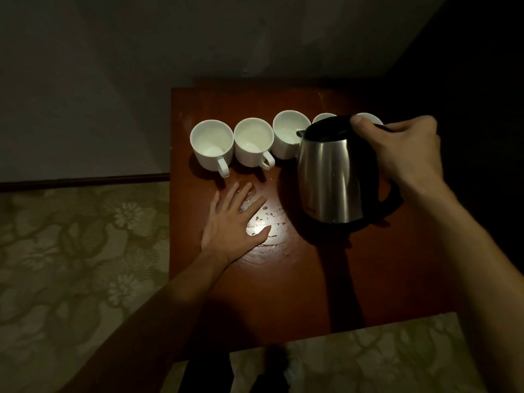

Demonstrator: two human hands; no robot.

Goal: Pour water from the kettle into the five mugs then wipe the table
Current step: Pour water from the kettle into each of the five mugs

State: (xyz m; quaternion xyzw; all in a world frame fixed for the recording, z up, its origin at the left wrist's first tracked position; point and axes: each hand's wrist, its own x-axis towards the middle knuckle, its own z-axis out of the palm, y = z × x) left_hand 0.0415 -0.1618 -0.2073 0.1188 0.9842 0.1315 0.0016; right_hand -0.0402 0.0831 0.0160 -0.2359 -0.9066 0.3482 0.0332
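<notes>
A steel kettle [331, 177] with a black lid and base hangs above the brown table [283, 293], held at its black handle by my right hand [402, 154]. Its spout points left over the third white mug [286, 131]. Several white mugs stand in a row along the far side: the first [211, 143] and the second [252, 140] show water at the bottom, while the two right ones [323, 117] [370, 117] are mostly hidden behind the kettle and my hand. My left hand [235, 222] lies flat, fingers spread, on the table in front of the mugs.
Spilled water drops and a small puddle [269, 222] glisten on the table by my left hand. The table's left edge runs close to the first mug. A patterned floor [71, 265] surrounds the table, with a wall behind. My dark-clothed legs show at the bottom.
</notes>
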